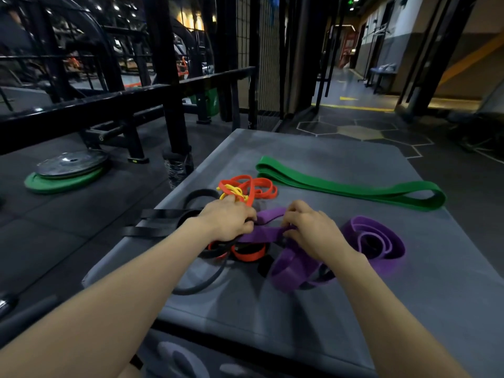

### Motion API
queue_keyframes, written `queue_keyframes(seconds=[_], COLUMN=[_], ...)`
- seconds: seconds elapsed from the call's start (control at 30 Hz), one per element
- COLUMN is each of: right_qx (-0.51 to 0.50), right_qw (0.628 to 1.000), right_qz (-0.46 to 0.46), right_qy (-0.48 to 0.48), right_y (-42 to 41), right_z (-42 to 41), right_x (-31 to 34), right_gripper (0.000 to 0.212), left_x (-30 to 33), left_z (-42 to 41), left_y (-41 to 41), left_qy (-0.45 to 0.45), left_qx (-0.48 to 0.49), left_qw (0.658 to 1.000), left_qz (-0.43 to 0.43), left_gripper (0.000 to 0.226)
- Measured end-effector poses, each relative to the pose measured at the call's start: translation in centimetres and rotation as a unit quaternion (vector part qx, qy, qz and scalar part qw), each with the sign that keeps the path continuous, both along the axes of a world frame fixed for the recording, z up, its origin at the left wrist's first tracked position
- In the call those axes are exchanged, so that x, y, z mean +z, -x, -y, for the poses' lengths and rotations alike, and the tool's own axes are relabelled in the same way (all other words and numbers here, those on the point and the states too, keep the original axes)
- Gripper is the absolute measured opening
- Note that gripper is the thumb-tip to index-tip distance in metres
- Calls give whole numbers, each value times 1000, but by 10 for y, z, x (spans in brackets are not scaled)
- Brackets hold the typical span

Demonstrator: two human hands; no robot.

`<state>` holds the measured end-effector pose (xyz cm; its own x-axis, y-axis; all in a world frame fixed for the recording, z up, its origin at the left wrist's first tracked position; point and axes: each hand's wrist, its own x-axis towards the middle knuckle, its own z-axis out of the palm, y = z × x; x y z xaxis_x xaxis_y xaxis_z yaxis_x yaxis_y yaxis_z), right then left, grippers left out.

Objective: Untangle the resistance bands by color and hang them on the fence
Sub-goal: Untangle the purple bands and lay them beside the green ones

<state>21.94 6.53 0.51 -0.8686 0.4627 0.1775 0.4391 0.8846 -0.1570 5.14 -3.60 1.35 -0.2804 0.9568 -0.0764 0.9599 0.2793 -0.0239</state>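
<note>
Hands meet over a tangle of bands on the grey mat [341,309]. Left hand [227,221] curls its fingers down onto the purple band [268,233] where black [163,223] and orange [249,188] bands cross it; right hand [311,230] pinches the same purple strip just beside. Green band [349,185] lies apart, flat, beyond them.

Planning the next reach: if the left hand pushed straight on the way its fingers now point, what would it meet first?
The left hand points forward over the tangle, so it would likely meet the yellow band looped in the orange band first. Depth is unclear; its fingertips may already touch them.
</note>
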Motion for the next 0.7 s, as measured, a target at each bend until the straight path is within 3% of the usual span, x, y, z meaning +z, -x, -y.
queue_keyframes(seconds=[0.13,0.2,0.3,0.33,0.43,0.53,0.63,0.7], right_qx=[-20,-18,-28,-33,-36,-20,-34,-76], right_qw=[1000,1000,999,999,998,995,992,989], right_qz=[4,12,-15,-26,-52,-95,-120,-126], right_qy=[9,12,21,22,21,15,9,9], right_y=[1,3,8,10,15,19,19,14], right_z=[0,0,2,2,7,15,13,5], right_x=[-5,-5,-3,-2,5,13,16,15], right_gripper=[16,17,13,11,14,18,17,14], left_x=[0,0,-3,-2,8,25,50,63], left_z=[4,6,9,12,20,19,19,24], left_y=[0,0,6,8,12,21,39,51], left_qy=[22,26,-49,-94,-251,-376,-478,-527], left_qx=[19,41,60,73,119,179,271,283], left_qw=[999,994,970,948,841,740,580,558], left_qz=[46,101,229,294,465,528,601,575], left_gripper=[33,32,24,28,28,29,32,34])
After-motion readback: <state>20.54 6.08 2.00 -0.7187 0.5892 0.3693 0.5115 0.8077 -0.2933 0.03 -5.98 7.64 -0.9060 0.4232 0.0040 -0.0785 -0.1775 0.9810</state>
